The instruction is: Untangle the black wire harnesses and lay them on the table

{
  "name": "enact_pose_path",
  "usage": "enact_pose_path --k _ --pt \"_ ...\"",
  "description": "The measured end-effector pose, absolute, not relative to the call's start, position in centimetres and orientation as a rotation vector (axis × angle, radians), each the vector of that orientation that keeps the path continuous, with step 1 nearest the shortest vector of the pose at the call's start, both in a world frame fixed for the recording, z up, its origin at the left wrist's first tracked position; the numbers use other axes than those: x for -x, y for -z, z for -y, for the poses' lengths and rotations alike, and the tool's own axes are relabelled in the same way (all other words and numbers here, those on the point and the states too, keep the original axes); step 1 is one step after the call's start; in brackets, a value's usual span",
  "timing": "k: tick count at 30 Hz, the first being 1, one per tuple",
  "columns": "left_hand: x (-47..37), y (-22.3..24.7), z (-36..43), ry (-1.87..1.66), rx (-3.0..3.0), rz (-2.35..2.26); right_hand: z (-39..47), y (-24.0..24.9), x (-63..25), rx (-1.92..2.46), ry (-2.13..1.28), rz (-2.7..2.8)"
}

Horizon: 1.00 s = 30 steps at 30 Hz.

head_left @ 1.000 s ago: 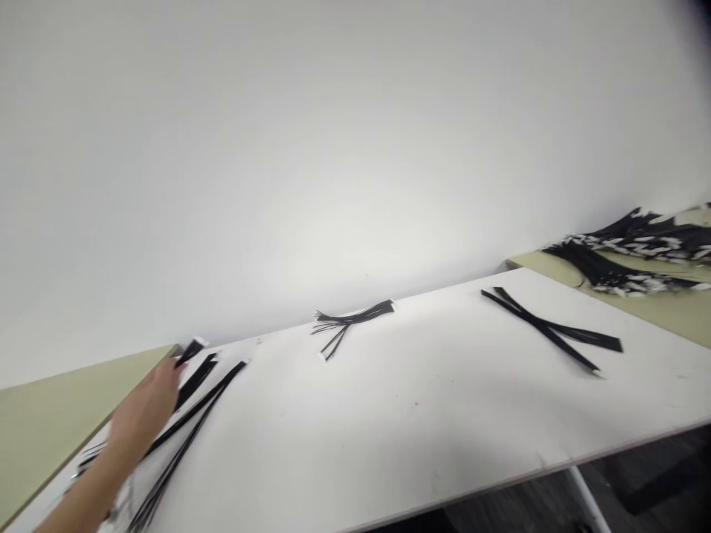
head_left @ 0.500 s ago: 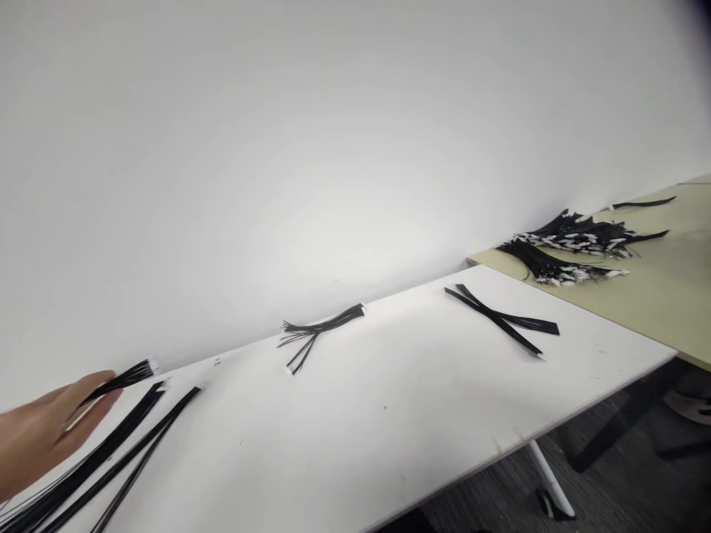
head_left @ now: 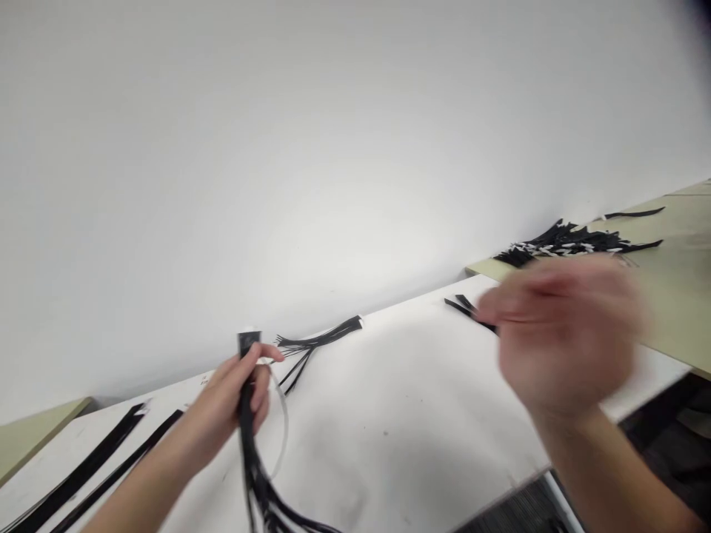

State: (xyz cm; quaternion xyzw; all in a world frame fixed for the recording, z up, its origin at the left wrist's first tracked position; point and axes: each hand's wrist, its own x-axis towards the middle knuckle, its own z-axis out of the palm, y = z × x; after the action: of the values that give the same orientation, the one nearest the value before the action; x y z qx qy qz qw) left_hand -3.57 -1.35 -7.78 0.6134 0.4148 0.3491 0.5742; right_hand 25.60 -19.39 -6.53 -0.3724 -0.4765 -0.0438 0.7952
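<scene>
My left hand (head_left: 238, 389) is closed around a bundle of black flat cables (head_left: 247, 429), whose flat end sticks up above the fingers while the loose strands hang down to the bottom edge. A thin pale loop (head_left: 285, 426) hangs beside that hand. My right hand (head_left: 566, 326) is raised over the right part of the white table and smeared by motion; its fingers cannot be made out. Partly behind it lies a crossed pair of black cables (head_left: 460, 304). Another frayed black bundle (head_left: 333, 334) rests near the wall, just right of my left hand.
Black cable bundles (head_left: 83, 459) lie on the white table (head_left: 422, 414) at the left. A heap of black cables with white ends (head_left: 578, 238) is on the yellowish table (head_left: 683, 274) at the right, against the wall.
My left hand has moved right with its cable bundle, which now hangs more upright. My right hand has come into view over the right side. The view has shifted slightly.
</scene>
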Motion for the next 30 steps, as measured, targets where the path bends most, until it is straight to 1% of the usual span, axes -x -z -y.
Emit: enact_pose_path --k 1,2,3,6,8,11,13,16,22,30 --pt "1.8 8.7 1.1 -0.833 -1.334 -0.904 16.1 6.5 -25.2 0.738 -0.004 0.991" --pt "0.1 9.7 0.8 -0.838 -1.249 -0.850 12.8 6.8 -24.7 0.838 -0.260 1.048" --pt "-1.4 10.8 0.5 -0.864 -1.181 -0.831 9.7 7.6 -24.2 0.905 -0.389 1.099" --pt "-4.6 14.4 -0.9 -0.934 -1.115 -0.880 2.9 11.6 -23.1 1.046 -0.607 1.235" --pt "-5.3 16.7 -1.9 -0.974 -1.107 -0.922 0.7 15.0 -22.7 1.145 -0.663 1.275" --pt "-4.6 19.1 -3.4 -1.020 -1.056 -0.995 0.4 18.9 -22.8 1.253 -0.658 1.353" --pt "-3.8 19.7 -4.4 -1.028 -1.010 -1.013 1.2 20.1 -23.0 1.290 -0.627 1.451" --pt "-2.8 19.7 -5.6 -1.028 -0.851 -0.978 2.5 20.1 -23.3 1.297 -0.531 1.657" --pt "-2.7 19.2 -6.1 -1.271 -0.727 -1.052 3.0 20.2 -24.0 1.249 -0.315 2.068" --pt "-3.1 19.1 -4.8 -1.394 -0.728 -1.034 2.6 20.6 -27.2 1.368 -0.189 2.139"
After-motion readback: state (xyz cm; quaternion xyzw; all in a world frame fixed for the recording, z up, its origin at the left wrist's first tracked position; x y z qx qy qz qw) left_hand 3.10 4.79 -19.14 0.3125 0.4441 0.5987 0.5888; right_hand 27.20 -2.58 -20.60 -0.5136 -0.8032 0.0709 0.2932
